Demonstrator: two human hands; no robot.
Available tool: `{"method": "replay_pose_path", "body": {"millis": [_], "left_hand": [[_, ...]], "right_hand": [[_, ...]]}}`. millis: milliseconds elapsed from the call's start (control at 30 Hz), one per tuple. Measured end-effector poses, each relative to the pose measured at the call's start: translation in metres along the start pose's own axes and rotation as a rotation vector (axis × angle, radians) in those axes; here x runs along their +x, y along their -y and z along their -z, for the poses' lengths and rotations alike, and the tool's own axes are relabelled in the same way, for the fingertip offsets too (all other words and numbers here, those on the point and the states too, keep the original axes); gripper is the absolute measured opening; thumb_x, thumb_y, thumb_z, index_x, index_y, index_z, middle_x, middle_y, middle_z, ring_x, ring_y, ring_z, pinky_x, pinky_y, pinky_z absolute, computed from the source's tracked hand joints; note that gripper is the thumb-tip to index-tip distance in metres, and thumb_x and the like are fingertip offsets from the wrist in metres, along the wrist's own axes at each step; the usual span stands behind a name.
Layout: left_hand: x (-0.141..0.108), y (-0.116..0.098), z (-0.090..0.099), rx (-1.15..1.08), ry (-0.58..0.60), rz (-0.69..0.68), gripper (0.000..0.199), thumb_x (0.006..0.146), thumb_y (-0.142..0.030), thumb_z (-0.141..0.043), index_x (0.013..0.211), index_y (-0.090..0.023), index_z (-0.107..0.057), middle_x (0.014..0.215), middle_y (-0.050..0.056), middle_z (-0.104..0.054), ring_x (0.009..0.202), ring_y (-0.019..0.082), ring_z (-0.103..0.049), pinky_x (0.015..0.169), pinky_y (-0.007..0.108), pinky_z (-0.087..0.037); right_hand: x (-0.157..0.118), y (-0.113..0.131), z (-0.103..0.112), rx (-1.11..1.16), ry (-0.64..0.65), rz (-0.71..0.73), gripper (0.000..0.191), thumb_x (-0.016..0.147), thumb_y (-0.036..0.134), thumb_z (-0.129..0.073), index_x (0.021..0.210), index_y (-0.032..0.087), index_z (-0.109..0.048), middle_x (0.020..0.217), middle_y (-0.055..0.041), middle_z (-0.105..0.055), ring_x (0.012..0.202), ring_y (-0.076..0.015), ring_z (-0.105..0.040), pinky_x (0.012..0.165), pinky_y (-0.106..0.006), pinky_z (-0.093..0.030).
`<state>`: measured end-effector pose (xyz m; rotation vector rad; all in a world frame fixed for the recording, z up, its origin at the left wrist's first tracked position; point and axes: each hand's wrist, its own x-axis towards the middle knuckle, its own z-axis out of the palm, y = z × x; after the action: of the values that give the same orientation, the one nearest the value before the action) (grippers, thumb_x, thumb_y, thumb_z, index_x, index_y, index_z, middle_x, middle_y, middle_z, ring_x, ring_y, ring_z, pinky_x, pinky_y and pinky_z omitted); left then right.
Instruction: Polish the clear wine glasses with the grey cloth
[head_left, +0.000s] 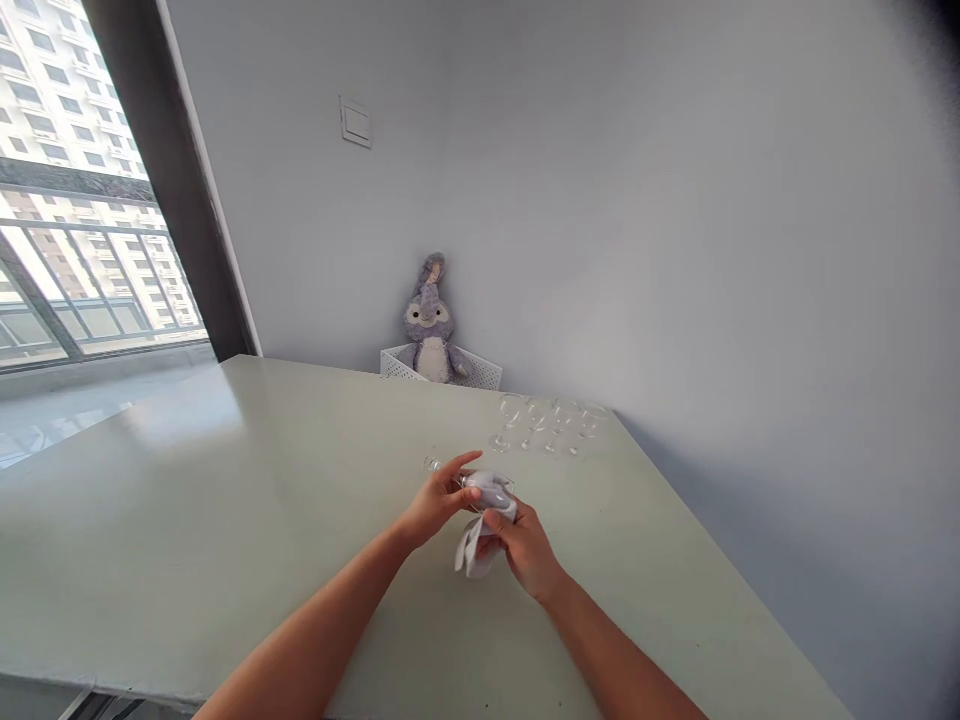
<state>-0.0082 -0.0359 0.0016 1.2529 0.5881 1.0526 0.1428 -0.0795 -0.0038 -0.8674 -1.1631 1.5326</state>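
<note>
My left hand (442,500) is wrapped round a clear wine glass (491,490), which lies sideways in the air above the table. Its foot points to the left, past my fingers. With my right hand (523,545) I grip a white cloth (474,550) at the glass's open end. Part of the cloth is inside the bowl and the rest hangs down below my fingers.
Several clear stemmed glasses (501,440) stand upright in a row near the table's back right edge. Behind the pale green table (300,480), a grey plush toy (433,335) sits in a white perforated basket (480,371) by the wall.
</note>
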Motion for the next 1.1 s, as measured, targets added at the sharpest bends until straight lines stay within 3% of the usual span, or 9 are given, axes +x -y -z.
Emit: {"method": "replay_pose_path", "body": {"millis": [133, 233, 333, 400, 600, 733, 867, 967, 1100], "left_hand": [[0.003, 0.008, 0.005, 0.183, -0.097, 0.084, 0.043, 0.078, -0.047, -0.048, 0.106, -0.017, -0.058, 0.062, 0.001, -0.057, 0.054, 0.013, -0.054, 0.055, 0.028, -0.047], [0.002, 0.012, 0.002, 0.263, -0.128, 0.049, 0.04, 0.076, -0.046, -0.05, 0.104, -0.019, -0.06, 0.075, 0.003, -0.061, 0.063, 0.014, -0.056, 0.059, 0.027, -0.047], [-0.002, 0.01, -0.003, 0.193, -0.037, -0.009, 0.048, 0.073, -0.037, -0.059, 0.119, -0.024, -0.049, 0.097, 0.005, -0.06, 0.08, 0.017, -0.058, 0.073, 0.028, -0.046], [-0.003, 0.007, -0.006, 0.119, 0.012, -0.034, 0.051, 0.072, -0.033, -0.061, 0.121, -0.023, -0.048, 0.101, 0.007, -0.059, 0.087, 0.018, -0.057, 0.078, 0.03, -0.044], [-0.001, 0.003, -0.004, 0.126, -0.011, 0.029, 0.048, 0.075, -0.041, -0.056, 0.115, -0.016, -0.05, 0.076, 0.004, -0.061, 0.072, 0.017, -0.06, 0.071, 0.032, -0.047], [-0.001, 0.007, -0.001, 0.562, -0.08, 0.05, 0.043, 0.082, -0.046, -0.039, 0.114, -0.02, -0.052, 0.071, 0.002, -0.062, 0.062, 0.014, -0.058, 0.063, 0.029, -0.046], [-0.002, 0.001, 0.005, 1.264, -0.212, -0.269, 0.031, 0.086, -0.036, -0.037, 0.105, -0.025, -0.059, 0.085, 0.005, -0.065, 0.082, 0.019, -0.056, 0.076, 0.034, -0.041], [-0.002, -0.007, 0.012, 1.54, -0.13, -0.485, 0.026, 0.082, -0.034, -0.046, 0.102, -0.024, -0.06, 0.096, 0.007, -0.063, 0.096, 0.022, -0.05, 0.086, 0.038, -0.034], [0.0, -0.009, 0.019, 1.618, 0.027, -0.395, 0.025, 0.085, -0.035, -0.042, 0.091, -0.022, -0.062, 0.069, 0.004, -0.063, 0.072, 0.017, -0.053, 0.069, 0.03, -0.036]], "right_hand": [[-0.003, -0.003, -0.005, -0.21, 0.027, 0.047, 0.033, 0.069, 0.04, -0.064, 0.093, 0.018, -0.063, 0.059, -0.001, -0.063, 0.054, -0.0161, -0.06, 0.056, -0.029, -0.048], [0.005, -0.002, 0.0, 0.046, -0.043, -0.054, 0.032, 0.067, 0.044, -0.064, 0.086, 0.017, -0.063, 0.059, -0.0015, -0.062, 0.049, -0.0157, -0.058, 0.05, -0.029, -0.048], [0.011, 0.001, 0.007, 0.307, -0.141, -0.075, 0.027, 0.067, 0.041, -0.065, 0.079, 0.017, -0.062, 0.064, -0.0019, -0.063, 0.051, -0.0143, -0.059, 0.051, -0.028, -0.049], [0.01, 0.002, 0.008, 0.318, -0.147, -0.057, 0.027, 0.068, 0.04, -0.064, 0.081, 0.017, -0.062, 0.065, -0.0019, -0.063, 0.053, -0.0145, -0.059, 0.053, -0.028, -0.049], [-0.002, -0.003, -0.002, -0.336, -0.1, 0.122, 0.036, 0.07, 0.043, -0.06, 0.098, 0.019, -0.059, 0.063, -0.0006, -0.061, 0.055, -0.0165, -0.06, 0.061, -0.032, -0.05], [0.003, -0.004, 0.003, -0.512, -0.117, 0.121, 0.026, 0.072, 0.041, -0.059, 0.087, 0.02, -0.061, 0.066, -0.0005, -0.062, 0.054, -0.015, -0.06, 0.061, -0.03, -0.049], [0.015, -0.002, 0.017, -0.227, -0.183, -0.109, 0.032, 0.068, 0.044, -0.063, 0.083, 0.017, -0.058, 0.058, 0.0001, -0.06, 0.047, -0.0156, -0.059, 0.048, -0.027, -0.047], [0.019, 0.001, 0.027, -0.047, -0.15, -0.194, 0.035, 0.066, 0.045, -0.065, 0.082, 0.015, -0.057, 0.061, -0.0014, -0.062, 0.047, -0.0145, -0.059, 0.046, -0.026, -0.046], [0.017, 0.011, 0.036, -0.089, -0.011, -0.211, 0.036, 0.064, 0.045, -0.065, 0.08, 0.014, -0.058, 0.058, -0.0003, -0.06, 0.047, -0.0147, -0.058, 0.048, -0.028, -0.047]]}}
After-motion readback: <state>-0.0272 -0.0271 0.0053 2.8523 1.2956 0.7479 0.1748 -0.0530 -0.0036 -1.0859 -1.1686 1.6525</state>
